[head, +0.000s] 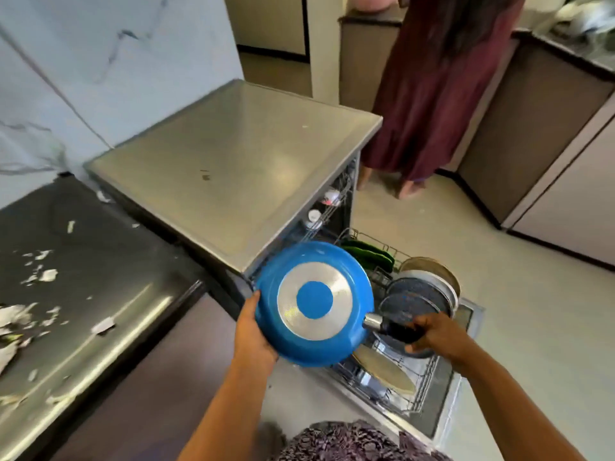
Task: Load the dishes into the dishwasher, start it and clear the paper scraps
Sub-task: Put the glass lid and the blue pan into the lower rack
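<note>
Blue frying pan (314,302), underside up, held above the dishwasher's lower rack (409,387): right hand (432,334) grips its dark handle, left hand (253,331) cups the opposite rim.

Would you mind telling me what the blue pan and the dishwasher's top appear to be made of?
The pan: likely metal with glossy blue coating; bare silvery ring shows underneath. The dishwasher top: perhaps brushed steel or grey laminate; dull sheen, soft reflections.

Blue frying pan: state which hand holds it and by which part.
Both hands hold the blue frying pan, turned bottom-up. The right hand grips its dark handle; the left hand holds the rim on the opposite side.
</note>
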